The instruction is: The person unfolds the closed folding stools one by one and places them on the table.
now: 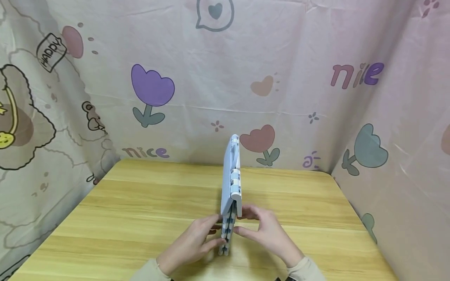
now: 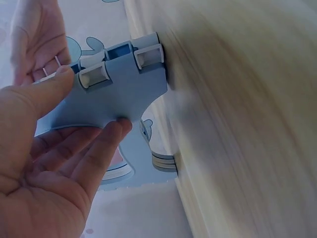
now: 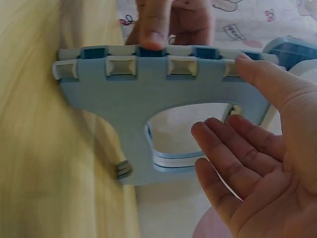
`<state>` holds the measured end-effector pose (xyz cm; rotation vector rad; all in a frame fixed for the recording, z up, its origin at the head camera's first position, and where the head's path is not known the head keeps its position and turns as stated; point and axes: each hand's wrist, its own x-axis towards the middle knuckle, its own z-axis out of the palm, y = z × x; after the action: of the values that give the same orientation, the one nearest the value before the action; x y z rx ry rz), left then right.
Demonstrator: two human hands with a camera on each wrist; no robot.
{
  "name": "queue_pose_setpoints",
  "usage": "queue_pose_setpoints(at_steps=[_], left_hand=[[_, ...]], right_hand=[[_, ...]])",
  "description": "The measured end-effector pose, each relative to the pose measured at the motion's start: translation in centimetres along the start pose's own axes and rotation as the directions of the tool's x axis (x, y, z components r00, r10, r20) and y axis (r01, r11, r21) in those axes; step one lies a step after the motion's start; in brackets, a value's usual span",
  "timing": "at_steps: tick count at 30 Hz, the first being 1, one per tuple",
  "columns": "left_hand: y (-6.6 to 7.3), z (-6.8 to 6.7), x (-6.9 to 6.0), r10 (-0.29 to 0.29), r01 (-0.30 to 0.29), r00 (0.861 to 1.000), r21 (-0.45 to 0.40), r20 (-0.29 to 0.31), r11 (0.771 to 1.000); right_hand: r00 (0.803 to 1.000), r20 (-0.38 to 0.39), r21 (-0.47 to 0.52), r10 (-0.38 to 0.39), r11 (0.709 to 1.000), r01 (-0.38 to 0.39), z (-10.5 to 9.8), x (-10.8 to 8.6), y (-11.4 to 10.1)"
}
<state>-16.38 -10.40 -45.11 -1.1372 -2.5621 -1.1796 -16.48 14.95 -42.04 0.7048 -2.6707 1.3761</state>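
Note:
A folding step stool (image 1: 230, 175) in pale blue and white plastic stands on edge in the middle of the table, its top panel raised and its leg panels close together beneath. My left hand (image 1: 197, 240) holds the near leg panel from the left, thumb on the row of hinges (image 2: 95, 77), a fingertip against the panel face. On the other side, my right hand (image 1: 265, 232) touches the hinge edge with its thumb. Its other fingers (image 3: 237, 153) extend loosely by the oval cutout. How far the left fingers reach round the panel is partly hidden.
The wooden table (image 1: 140, 195) reaches back to a pale patterned cloth (image 1: 218, 78) printed with flowers and words. More of that cloth hangs along both sides.

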Motion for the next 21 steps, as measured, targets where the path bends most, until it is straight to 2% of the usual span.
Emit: queue_pose_setpoints(at_steps=[4,12,21], left_hand=[[-0.1,0.1,0.1,0.004,-0.004,1.0,-0.026,0.002,1.0],[-0.2,0.1,0.1,0.034,-0.033,0.999,0.018,-0.015,0.999],[-0.3,0.1,0.0,0.042,-0.042,0.999,0.015,-0.027,0.999]], right_hand=[[1.0,0.024,-0.001,0.02,1.0,-0.02,0.5,0.0,0.5],[0.997,0.028,-0.032,-0.066,0.997,0.067,1.5,0.1,1.2],[0.995,0.013,-0.065,-0.1,0.993,0.101,1.7,-0.1,1.2]])
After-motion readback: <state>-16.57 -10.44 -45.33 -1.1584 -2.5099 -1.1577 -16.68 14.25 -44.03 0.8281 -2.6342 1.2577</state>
